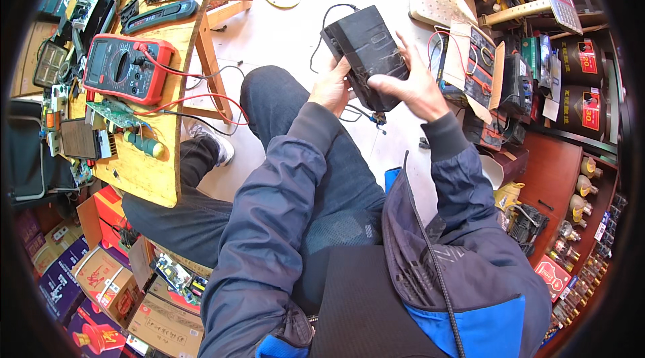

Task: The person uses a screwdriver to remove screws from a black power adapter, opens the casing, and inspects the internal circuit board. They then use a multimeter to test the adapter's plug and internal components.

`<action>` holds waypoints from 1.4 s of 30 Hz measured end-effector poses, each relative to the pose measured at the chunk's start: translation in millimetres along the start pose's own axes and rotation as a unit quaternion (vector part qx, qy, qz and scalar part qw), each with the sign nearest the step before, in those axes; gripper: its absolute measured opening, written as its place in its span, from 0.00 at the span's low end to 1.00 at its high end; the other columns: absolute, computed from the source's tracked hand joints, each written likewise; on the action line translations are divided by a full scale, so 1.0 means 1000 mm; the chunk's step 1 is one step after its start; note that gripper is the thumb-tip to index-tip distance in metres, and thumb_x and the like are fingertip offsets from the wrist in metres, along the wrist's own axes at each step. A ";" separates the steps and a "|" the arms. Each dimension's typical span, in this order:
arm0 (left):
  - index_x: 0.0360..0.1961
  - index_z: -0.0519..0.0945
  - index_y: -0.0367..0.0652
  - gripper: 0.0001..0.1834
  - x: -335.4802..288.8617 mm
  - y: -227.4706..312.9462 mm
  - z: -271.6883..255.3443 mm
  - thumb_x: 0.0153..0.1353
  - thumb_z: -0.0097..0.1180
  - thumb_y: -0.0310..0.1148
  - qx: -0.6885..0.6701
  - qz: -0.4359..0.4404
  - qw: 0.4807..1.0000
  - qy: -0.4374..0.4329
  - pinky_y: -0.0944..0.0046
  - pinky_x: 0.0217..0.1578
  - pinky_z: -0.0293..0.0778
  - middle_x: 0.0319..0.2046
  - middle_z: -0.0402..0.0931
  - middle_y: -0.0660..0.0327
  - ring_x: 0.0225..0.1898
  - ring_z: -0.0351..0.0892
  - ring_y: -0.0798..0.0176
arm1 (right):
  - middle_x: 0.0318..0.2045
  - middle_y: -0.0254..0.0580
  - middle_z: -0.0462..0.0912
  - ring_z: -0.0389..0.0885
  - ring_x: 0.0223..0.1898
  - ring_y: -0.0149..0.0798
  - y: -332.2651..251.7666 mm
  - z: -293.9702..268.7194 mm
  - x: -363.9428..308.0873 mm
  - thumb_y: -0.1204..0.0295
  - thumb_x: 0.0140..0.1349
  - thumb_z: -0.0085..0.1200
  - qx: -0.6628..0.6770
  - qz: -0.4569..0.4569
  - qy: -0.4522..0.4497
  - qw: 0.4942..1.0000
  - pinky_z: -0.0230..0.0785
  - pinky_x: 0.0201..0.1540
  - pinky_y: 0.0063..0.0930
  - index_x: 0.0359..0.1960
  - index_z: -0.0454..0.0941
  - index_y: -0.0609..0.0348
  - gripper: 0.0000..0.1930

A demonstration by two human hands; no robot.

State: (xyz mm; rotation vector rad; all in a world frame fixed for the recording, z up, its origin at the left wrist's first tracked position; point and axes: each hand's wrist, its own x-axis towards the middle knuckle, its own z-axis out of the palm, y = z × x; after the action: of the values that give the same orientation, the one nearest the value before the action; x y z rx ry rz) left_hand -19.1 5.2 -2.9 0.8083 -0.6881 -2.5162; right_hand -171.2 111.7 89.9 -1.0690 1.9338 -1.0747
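Observation:
A black rectangular plastic box [373, 56] with scuffed sides and thin black cables is tilted above the floor, just beyond my knees. My left hand [330, 87] grips its lower left side, some fingers hidden beneath it. Along the right side is my right hand [418, 86], fingers stretched and apart, thumb lying against the casing. One cable [321, 30] loops from the far end. At the near end, a short lead with a small connector [376, 118] hangs down.
On the yellow wooden table [148, 173] at left lie a red multimeter [127, 68] with leads trailing off the edge, a circuit board [113, 116] and tools. Cardboard boxes [104, 284] crowd the lower left. Batteries [474, 66], a hammer [517, 12] and shelves of bulbs [581, 207] line the right.

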 end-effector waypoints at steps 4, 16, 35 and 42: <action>0.70 0.66 0.45 0.32 0.002 -0.003 -0.001 0.75 0.58 0.52 0.030 0.002 0.999 0.039 0.53 0.49 0.84 0.54 0.81 0.57 0.51 0.84 0.59 | 0.57 0.61 0.79 0.82 0.58 0.57 -0.003 0.025 -0.006 0.52 0.44 0.78 -0.174 -0.061 0.044 0.982 0.72 0.64 0.40 0.75 0.58 0.65 0.59; 0.68 0.70 0.43 0.26 0.007 0.001 -0.010 0.79 0.49 0.48 -0.097 -0.018 0.994 -0.041 0.44 0.58 0.80 0.59 0.79 0.55 0.57 0.82 0.55 | 0.50 0.45 0.84 0.84 0.45 0.34 0.037 -0.046 0.012 0.66 0.60 0.60 0.336 0.124 -0.075 0.931 0.76 0.51 0.26 0.63 0.73 0.69 0.30; 0.66 0.68 0.30 0.25 -0.001 0.010 -0.006 0.73 0.52 0.33 -0.170 -0.020 0.983 -0.072 0.42 0.64 0.78 0.59 0.78 0.42 0.60 0.81 0.47 | 0.68 0.74 0.70 0.74 0.67 0.66 0.062 -0.035 0.005 0.48 0.62 0.51 0.581 0.100 -0.085 0.804 0.69 0.70 0.56 0.75 0.59 0.70 0.46; 0.65 0.70 0.33 0.23 0.005 0.004 -0.011 0.74 0.55 0.33 -0.168 -0.003 0.985 -0.029 0.41 0.64 0.77 0.56 0.80 0.48 0.58 0.82 0.51 | 0.67 0.70 0.71 0.73 0.68 0.66 0.073 -0.027 0.002 0.47 0.63 0.51 0.603 0.101 -0.022 0.791 0.70 0.68 0.62 0.75 0.61 0.67 0.45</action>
State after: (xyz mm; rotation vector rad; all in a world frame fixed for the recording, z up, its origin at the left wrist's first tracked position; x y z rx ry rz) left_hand -15.2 -3.8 -10.5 0.6184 -0.2652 -2.5700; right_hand -219.2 142.4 36.6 -0.1299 0.8723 -1.7131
